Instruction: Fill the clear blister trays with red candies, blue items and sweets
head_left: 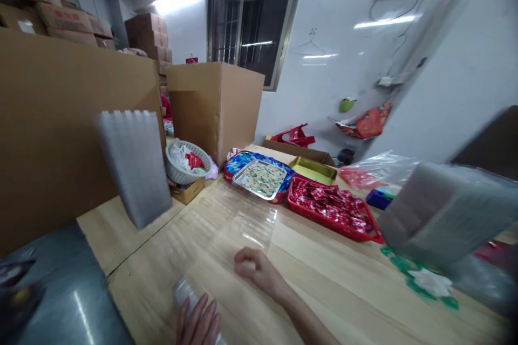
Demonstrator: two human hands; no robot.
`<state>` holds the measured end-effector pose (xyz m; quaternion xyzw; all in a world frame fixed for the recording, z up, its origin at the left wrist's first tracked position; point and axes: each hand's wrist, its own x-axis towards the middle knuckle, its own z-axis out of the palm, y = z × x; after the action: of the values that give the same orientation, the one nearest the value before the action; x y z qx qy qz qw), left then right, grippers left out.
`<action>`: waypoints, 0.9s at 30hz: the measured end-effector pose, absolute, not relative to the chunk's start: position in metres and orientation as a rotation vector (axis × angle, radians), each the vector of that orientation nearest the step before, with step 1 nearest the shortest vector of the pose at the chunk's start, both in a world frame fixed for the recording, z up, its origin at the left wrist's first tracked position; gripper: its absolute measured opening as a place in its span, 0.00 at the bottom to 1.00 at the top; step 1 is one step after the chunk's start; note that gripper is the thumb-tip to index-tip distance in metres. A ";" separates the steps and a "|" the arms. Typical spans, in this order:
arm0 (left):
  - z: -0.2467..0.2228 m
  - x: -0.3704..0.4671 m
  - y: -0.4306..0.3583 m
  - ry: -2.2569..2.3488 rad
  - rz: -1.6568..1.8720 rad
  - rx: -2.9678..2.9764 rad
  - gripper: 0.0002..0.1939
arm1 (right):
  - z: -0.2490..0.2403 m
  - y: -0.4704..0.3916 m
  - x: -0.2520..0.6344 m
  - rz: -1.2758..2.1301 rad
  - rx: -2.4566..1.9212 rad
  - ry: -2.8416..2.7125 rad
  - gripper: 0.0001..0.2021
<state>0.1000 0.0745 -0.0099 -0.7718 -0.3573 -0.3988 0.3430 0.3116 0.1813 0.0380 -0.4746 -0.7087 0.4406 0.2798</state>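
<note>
A clear plastic strip [184, 289] lies low in the view, on the pale wooden surface [324, 275], and the left hand [198, 324] is right over it! Those fingers sit side by side, slightly parted, across the strip; whether they grip it or merely rest there, I cannot tell. Over to the right hand [259, 271], curled above the surface, fingers bent in towards the thumb; no telling from here whether they pinch anything.

Just beyond it, a flat piece of clear plastic [259, 223] catches the light. Further out come the containers: a red basket [356, 236] heaped with red patterned packets [329, 202], and beside it a silvery metal tray [266, 196] full of small pale pieces [261, 178], resting over blue packets [246, 158]. A gold tray [313, 172] sits behind.

Out left, a tall translucent plastic stack [135, 167] leans slightly, near a white perforated basket [182, 174]. Behind that stands a big cardboard box [238, 113], with a dark window [259, 21] above.
</note>
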 end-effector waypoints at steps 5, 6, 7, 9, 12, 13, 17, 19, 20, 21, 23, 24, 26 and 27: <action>0.011 0.112 0.043 -1.116 -1.135 -2.206 0.24 | 0.056 0.087 0.284 1.998 -0.846 -1.425 0.14; 0.016 0.113 0.038 -1.146 -1.131 -2.239 0.26 | 0.060 0.080 0.282 2.013 -0.849 -1.374 0.15; 0.020 0.113 0.034 -1.165 -1.113 -2.272 0.27 | 0.063 0.076 0.281 2.011 -0.855 -1.343 0.15; 0.027 0.112 0.028 -1.175 -1.078 -2.321 0.27 | 0.065 0.073 0.279 1.996 -0.854 -1.308 0.15; 0.032 0.107 0.022 -1.157 -1.067 -2.344 0.28 | 0.062 0.071 0.274 2.015 -0.822 -1.234 0.14; 0.032 0.105 0.021 -1.156 -1.065 -2.346 0.28 | 0.060 0.069 0.272 2.031 -0.804 -1.204 0.14; 0.030 0.099 0.015 -1.197 -1.026 -2.351 0.30 | 0.055 0.061 0.264 2.078 -0.742 -1.142 0.13; 0.030 0.098 0.012 -1.216 -0.996 -2.362 0.31 | 0.054 0.059 0.262 2.069 -0.731 -1.154 0.13; 0.031 0.098 0.011 -1.221 -0.982 -2.371 0.31 | 0.054 0.059 0.261 2.059 -0.731 -1.171 0.14; 0.032 0.097 0.010 -1.220 -0.973 -2.379 0.31 | 0.054 0.058 0.261 2.045 -0.735 -1.196 0.15; 0.035 0.098 0.009 -1.217 -0.965 -2.387 0.30 | 0.054 0.058 0.262 1.964 -0.761 -1.300 0.17; 0.036 0.098 0.009 -1.215 -0.964 -2.387 0.30 | 0.055 0.058 0.262 1.887 -0.786 -1.387 0.17; 0.038 0.099 0.010 -1.218 -0.958 -2.385 0.29 | 0.056 0.057 0.263 1.687 -0.849 -1.580 0.17; 0.038 0.100 0.011 -1.221 -0.955 -2.381 0.28 | 0.057 0.056 0.263 1.595 -0.877 -1.662 0.16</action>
<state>0.0997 0.0105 0.0383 -0.8285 -0.4248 -0.3325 0.1498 0.2631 0.0563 0.0574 -0.3358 -0.6360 0.6103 0.3321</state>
